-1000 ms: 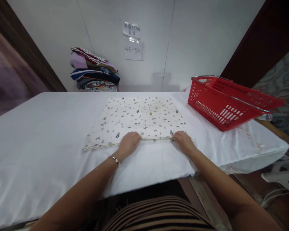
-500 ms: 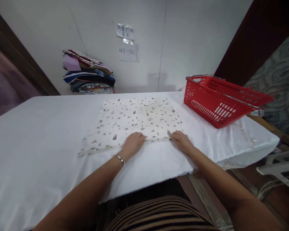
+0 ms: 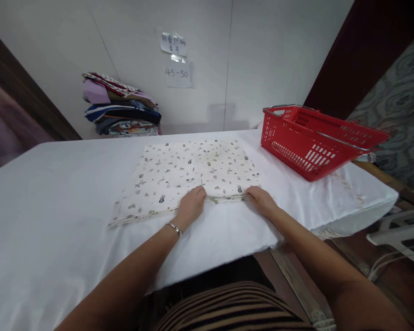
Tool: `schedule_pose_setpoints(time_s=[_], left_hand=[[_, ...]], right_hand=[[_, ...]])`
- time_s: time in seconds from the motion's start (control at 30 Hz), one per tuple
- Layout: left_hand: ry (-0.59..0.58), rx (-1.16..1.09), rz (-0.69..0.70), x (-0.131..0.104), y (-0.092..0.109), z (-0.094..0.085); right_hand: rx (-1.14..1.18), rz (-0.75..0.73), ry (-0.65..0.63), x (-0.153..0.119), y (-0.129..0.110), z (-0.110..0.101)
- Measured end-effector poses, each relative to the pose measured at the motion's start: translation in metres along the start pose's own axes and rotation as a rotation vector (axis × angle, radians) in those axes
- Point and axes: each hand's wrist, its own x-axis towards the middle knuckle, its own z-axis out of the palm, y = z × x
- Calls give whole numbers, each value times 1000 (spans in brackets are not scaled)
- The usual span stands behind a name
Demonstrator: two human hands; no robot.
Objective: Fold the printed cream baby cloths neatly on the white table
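A cream cloth [image 3: 189,168] with small grey and brown prints lies folded flat in layers on the white-covered table. My left hand [image 3: 192,203] grips its near edge around the middle, fingers closed over the layers, and lifts the edge slightly. Toward the right end of that same edge, my right hand [image 3: 260,200] pinches the layers between thumb and fingers. Between the two hands the stacked layers show as several thin lines. My fingertips are partly hidden by the cloth and by the backs of my hands.
A red plastic basket [image 3: 310,147] with metal handles stands at the table's right. Against the wall at the back left is a stack of folded fabrics [image 3: 122,105]. The table [image 3: 48,207] wears a white cloth. A white plastic chair [image 3: 400,236] is at the far right.
The near edge between my hands has risen a little, with its layers showing more. My left hand has closed more tightly on the edge. The whole view has shifted slightly.
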Motion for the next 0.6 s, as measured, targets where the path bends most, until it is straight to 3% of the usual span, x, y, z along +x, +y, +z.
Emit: schedule_pose_setpoints(time_s=[0.2, 0.6], left_hand=[[-41, 89, 225, 4, 10, 8], [-115, 45, 148, 22, 27, 12]], right_hand=[[-54, -52, -9, 3, -3, -2], [-81, -251, 17, 0, -6, -1]])
